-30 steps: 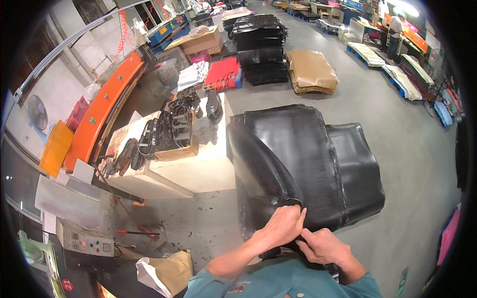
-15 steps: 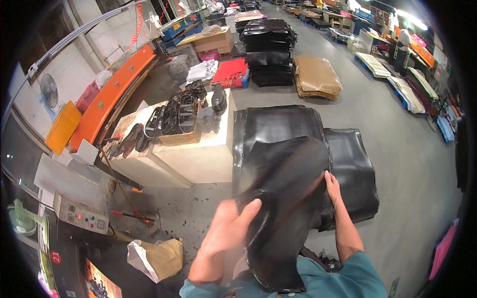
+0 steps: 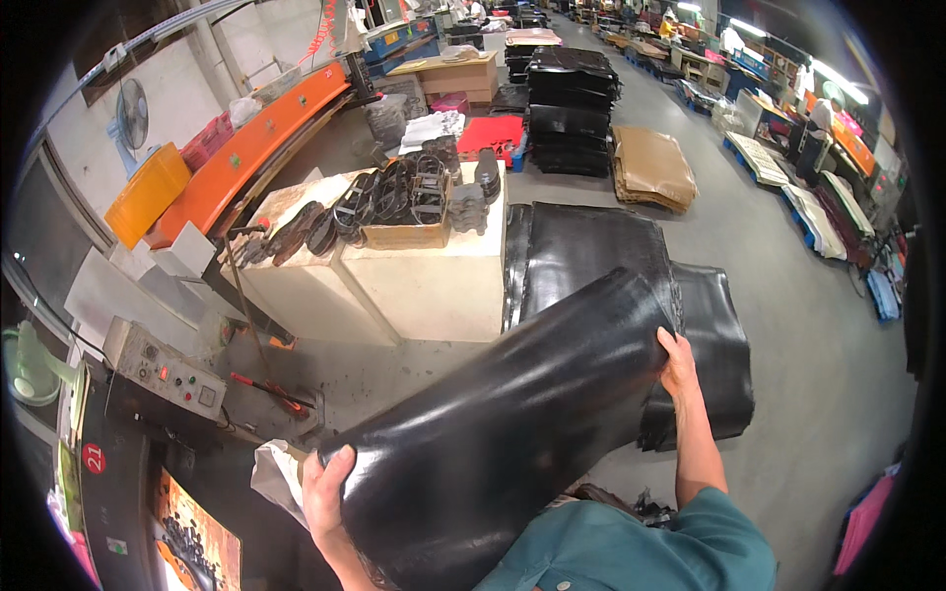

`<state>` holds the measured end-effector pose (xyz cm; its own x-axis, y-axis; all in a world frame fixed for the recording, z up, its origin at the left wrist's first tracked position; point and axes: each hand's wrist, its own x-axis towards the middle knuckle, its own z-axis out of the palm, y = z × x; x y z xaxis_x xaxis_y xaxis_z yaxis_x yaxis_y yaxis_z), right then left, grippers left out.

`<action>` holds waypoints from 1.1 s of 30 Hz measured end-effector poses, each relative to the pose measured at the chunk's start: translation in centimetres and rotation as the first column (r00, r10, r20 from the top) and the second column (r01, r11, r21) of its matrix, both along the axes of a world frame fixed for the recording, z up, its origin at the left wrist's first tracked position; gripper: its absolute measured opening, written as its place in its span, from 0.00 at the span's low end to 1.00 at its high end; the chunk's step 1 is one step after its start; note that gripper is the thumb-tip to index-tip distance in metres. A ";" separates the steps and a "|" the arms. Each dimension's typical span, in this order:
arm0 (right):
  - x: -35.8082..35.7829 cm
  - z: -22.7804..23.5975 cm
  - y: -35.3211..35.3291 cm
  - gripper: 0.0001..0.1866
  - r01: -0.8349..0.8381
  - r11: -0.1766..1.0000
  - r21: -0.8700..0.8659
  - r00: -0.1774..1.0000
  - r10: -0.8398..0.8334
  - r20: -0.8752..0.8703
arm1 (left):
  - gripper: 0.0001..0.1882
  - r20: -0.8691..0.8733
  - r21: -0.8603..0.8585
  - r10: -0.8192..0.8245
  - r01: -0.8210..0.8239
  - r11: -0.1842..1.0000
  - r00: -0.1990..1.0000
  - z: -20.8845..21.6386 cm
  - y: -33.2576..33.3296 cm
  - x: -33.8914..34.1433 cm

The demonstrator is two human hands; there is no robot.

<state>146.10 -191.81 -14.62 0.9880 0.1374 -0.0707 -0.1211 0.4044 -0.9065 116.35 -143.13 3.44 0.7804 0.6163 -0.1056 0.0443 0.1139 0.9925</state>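
A large glossy black sheet [image 3: 503, 394], bent into a curve, hangs between my two hands in front of my body. My left hand [image 3: 323, 488] is closed on its left end, the thumb lying on top. At the far right edge my right hand [image 3: 676, 362] pinches the sheet, arm stretched out. Just beyond it lies a stack of black sheets [image 3: 591, 246], partly covered by the held one. A second black stack [image 3: 711, 335] sits to the right of that, lower down. What the sheet is made of cannot be told for certain.
White blocks [image 3: 424, 286] at the left carry a cardboard box [image 3: 404, 234] and dark sole-shaped pieces. A control box [image 3: 163, 369] stands at lower left, near a red-handled tool [image 3: 271, 391] on the floor. Brown sheets [image 3: 653, 167] and taller black stacks [image 3: 572, 113] lie farther back.
My left hand has moved left and down with its end of the sheet, drawing it out wide. My right hand stays on the far edge. The view has turned slightly left.
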 end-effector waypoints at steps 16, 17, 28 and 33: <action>-2.8 2.7 14.7 0.08 -0.299 0.908 -0.295 0.952 0.264 -0.154 | 0.17 -0.134 -0.399 0.586 -0.585 0.706 0.799 -7.0 2.0 -14.2; -2.5 2.1 15.3 0.09 -0.327 0.877 -0.351 0.943 0.280 -0.180 | 0.17 -0.154 -0.406 0.617 -0.619 0.673 0.772 -6.8 1.4 -14.3; -1.0 -0.5 19.6 0.12 -0.531 0.607 -0.591 0.841 0.461 -0.282 | 0.15 -0.333 -0.531 0.750 -0.771 0.352 0.572 -8.8 -4.8 -14.3; -3.1 0.6 22.1 0.14 -0.420 0.538 -0.731 0.859 0.495 -0.130 | 0.15 -0.353 -0.600 0.781 -0.765 0.234 0.515 -10.7 -6.1 -19.2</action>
<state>142.97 -169.72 -14.05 0.8118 0.5148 -0.2757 -0.0091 -0.4610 -0.8873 97.15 -149.19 -7.28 -0.0285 0.6922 -0.7211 -0.4476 0.6362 0.6284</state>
